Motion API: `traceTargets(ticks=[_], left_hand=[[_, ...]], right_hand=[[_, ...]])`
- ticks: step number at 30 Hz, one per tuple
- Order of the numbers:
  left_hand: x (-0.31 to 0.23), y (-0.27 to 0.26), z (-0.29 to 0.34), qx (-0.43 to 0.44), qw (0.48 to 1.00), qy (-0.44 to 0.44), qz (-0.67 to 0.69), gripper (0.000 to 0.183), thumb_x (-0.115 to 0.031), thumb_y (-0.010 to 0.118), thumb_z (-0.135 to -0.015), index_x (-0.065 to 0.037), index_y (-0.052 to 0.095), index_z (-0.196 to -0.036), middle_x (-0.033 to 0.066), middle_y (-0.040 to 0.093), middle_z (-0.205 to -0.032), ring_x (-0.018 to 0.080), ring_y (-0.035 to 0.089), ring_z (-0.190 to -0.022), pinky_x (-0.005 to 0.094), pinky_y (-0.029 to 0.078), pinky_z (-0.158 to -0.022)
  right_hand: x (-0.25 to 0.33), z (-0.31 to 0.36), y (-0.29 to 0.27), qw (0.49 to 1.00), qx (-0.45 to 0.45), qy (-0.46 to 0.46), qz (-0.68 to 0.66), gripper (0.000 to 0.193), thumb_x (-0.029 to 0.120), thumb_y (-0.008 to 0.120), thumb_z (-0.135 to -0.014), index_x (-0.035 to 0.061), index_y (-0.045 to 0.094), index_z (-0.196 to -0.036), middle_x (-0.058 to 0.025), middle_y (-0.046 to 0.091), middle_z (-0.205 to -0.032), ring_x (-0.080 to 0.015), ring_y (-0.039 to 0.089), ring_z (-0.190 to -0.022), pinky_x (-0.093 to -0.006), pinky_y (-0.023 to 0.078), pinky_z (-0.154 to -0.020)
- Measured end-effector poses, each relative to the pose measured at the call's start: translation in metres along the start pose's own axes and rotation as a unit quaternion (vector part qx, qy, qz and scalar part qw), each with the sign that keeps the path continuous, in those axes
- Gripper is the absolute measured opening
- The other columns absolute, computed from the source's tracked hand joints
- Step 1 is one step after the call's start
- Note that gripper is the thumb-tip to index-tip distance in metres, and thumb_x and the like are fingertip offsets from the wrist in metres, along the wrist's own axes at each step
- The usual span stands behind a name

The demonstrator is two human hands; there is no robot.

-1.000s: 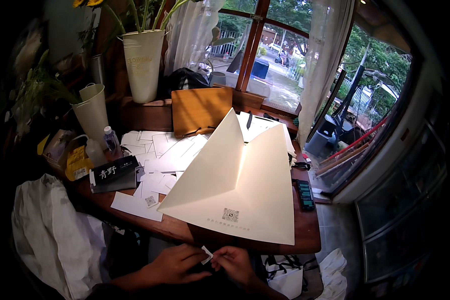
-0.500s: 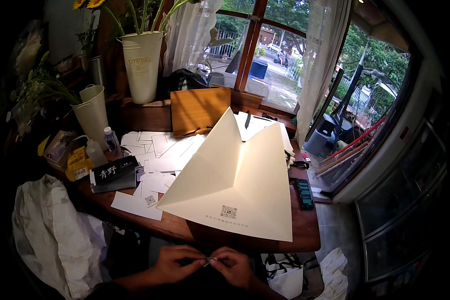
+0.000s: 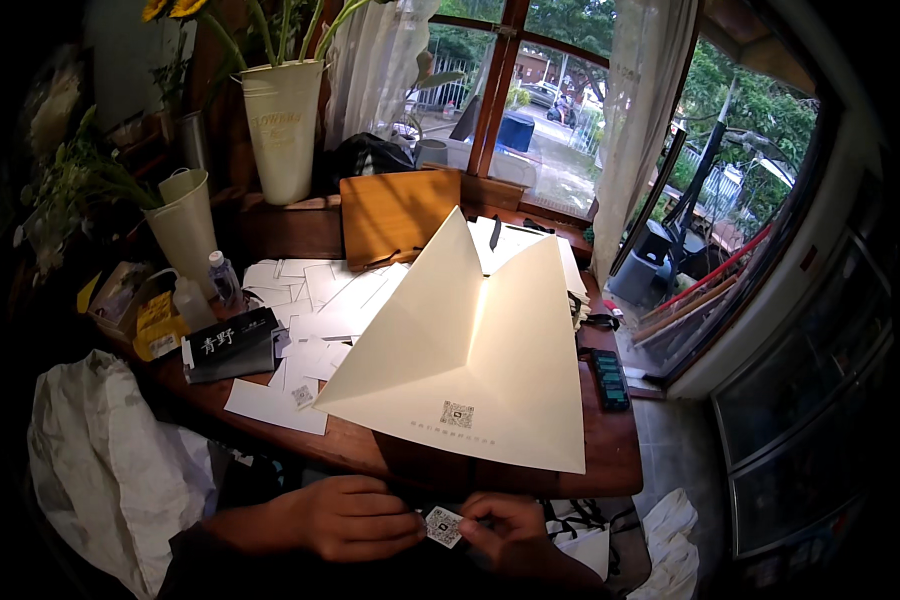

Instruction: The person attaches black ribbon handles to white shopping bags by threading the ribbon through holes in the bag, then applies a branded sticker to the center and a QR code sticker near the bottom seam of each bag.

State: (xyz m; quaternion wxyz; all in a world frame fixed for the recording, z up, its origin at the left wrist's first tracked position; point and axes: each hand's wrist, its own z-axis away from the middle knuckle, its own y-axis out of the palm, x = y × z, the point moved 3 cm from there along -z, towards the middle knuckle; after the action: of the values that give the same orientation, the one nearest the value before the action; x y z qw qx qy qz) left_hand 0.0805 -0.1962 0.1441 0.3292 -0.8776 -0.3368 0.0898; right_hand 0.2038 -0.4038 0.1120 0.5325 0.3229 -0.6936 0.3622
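Close to my body, just below the table's near edge, my right hand (image 3: 505, 528) pinches a small white square sticker (image 3: 443, 527) printed with a black square code. Its thumb and fingers grip the sticker's right edge. My left hand (image 3: 355, 520) is beside the sticker's left edge, fingers curled together; what they hold, if anything, is hidden. Beyond the hands lies a large creased sheet of cream stiff paper (image 3: 400, 393), its far part standing up in two pointed flaps. A printed code and a line of small print are near its front edge.
White paper pieces (image 3: 275, 407) cover the left of the wooden table (image 3: 610, 455). A black box (image 3: 232, 338), bottles and yellow packets stand at the left. A dark device (image 3: 610, 380) lies near the right edge. Tall flower buckets (image 3: 282, 130) stand behind; white bags (image 3: 110, 470) flank me.
The sticker has turned to show its printed face, where before only a small bit showed between both hands' fingertips. My left hand has turned so its back shows, fingers curled. The cream sheet stays put.
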Motion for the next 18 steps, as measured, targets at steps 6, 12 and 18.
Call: traceTargets(ticks=[6, 12, 18], left_hand=[[0.004, -0.014, -0.025, -0.01, 0.999, 0.047, -0.021, 0.014, -0.003, 0.074, -0.084, -0.001, 0.079, -0.097, 0.0089, 0.074, -0.106, 0.0185, 0.067, -0.089, 0.0287, 0.055, -0.072], [0.013, -0.029, -0.039, -0.06, 0.997, 0.028, -0.036, 0.017, -0.003, 0.076, -0.079, 0.001, 0.078, -0.095, 0.0107, 0.074, -0.104, 0.0205, 0.066, -0.087, 0.0301, 0.055, -0.068], [0.054, -0.027, -0.06, -0.051, 0.994, -0.053, -0.082, 0.033, -0.006, 0.076, -0.068, 0.005, 0.076, -0.099, 0.0143, 0.071, -0.097, 0.0248, 0.069, -0.077, 0.0313, 0.056, -0.061]], right_hand=[[0.029, -0.006, -0.016, 0.997, -0.017, -0.061, 0.051, 0.011, 0.006, 0.072, -0.096, -0.001, 0.069, -0.088, -0.0116, 0.071, -0.081, -0.0197, 0.069, -0.07, -0.031, 0.052, -0.065], [0.07, -0.004, -0.026, 0.908, -0.188, -0.233, 0.293, 0.017, 0.015, 0.078, -0.092, 0.0039, 0.073, -0.104, -0.0112, 0.072, -0.094, -0.0273, 0.072, -0.085, -0.0385, 0.056, -0.071], [0.061, -0.032, -0.015, 0.799, -0.138, -0.256, 0.526, 0.034, 0.017, 0.085, -0.081, 0.0075, 0.073, -0.111, -0.0073, 0.07, -0.11, -0.0247, 0.068, -0.106, -0.0442, 0.05, -0.086]])
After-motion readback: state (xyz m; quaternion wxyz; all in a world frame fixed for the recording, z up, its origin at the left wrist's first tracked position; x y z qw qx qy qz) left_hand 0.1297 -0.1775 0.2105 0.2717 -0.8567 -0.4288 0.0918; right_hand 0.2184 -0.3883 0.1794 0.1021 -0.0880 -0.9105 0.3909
